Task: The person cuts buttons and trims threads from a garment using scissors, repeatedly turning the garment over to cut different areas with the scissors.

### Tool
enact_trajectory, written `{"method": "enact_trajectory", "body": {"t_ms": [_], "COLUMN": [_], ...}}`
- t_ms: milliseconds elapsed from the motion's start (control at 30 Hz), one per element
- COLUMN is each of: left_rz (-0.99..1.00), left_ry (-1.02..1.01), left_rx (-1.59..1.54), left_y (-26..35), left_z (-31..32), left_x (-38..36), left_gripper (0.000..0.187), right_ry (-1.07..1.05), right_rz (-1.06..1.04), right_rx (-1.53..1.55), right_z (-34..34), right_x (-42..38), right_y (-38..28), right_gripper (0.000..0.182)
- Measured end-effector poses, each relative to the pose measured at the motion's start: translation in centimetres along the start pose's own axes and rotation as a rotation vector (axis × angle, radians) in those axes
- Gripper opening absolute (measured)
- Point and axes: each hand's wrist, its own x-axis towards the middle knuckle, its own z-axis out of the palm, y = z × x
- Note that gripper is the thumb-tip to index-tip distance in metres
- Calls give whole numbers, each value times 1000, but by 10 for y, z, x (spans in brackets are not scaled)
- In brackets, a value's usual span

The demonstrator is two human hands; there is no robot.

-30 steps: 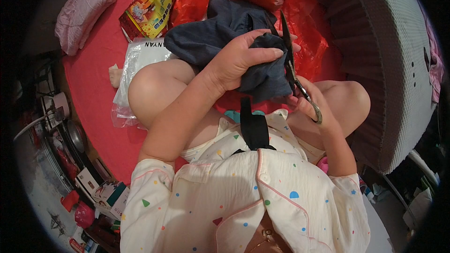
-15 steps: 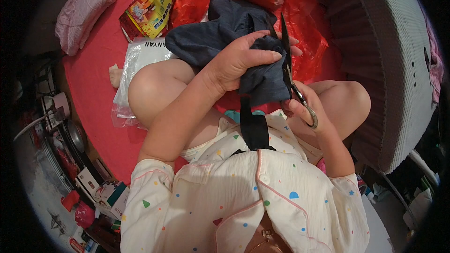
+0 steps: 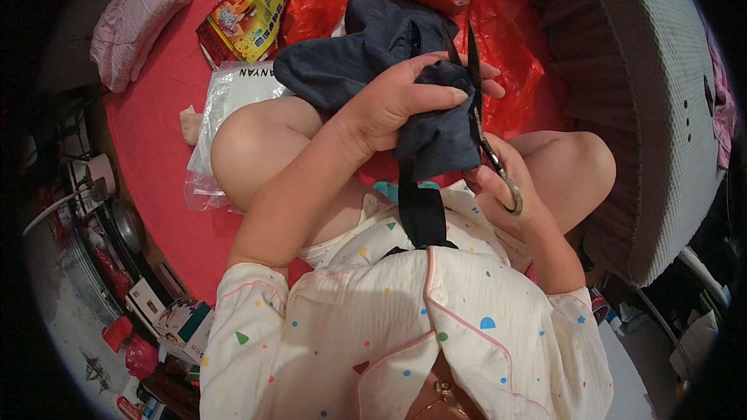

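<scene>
Head view: farthest left of the fingers, a pink pillow (image 3: 140,19) lies on the red bed (image 3: 156,132), then a yellow packet (image 3: 247,9) and a clear plastic bag (image 3: 233,97). The left hand (image 3: 397,101) has its fingers (image 3: 447,95) closed around a bunched dark blue cloth (image 3: 373,50). Just right of them, touching the cloth's edge, stand the scissors (image 3: 481,120), their handle gripped by the right hand (image 3: 510,190). A red plastic sheet (image 3: 513,70) lies beyond.
</scene>
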Motion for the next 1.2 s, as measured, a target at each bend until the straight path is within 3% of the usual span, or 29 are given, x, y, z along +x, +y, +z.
{"method": "enact_trajectory", "body": {"t_ms": [267,633,767,1200], "left_rz": [-3,-66,-76,-31], "left_ry": [4,-24,-33,-19], "left_rx": [4,-10,-38,2], "left_y": [0,-3,-3,-3], "left_z": [-1,-1,-1,-3], "left_x": [-1,0,0,0], "left_gripper": [54,52,52,53], "right_ry": [-23,-38,8,-29], "right_rz": [26,4,-104,42], "right_rx": [-12,-130,-109,-7], "right_z": [-3,-3,2,-4], "right_x": [0,0,3,-1], "right_y": [1,-2,2,3], "right_gripper": [43,71,70,55]}}
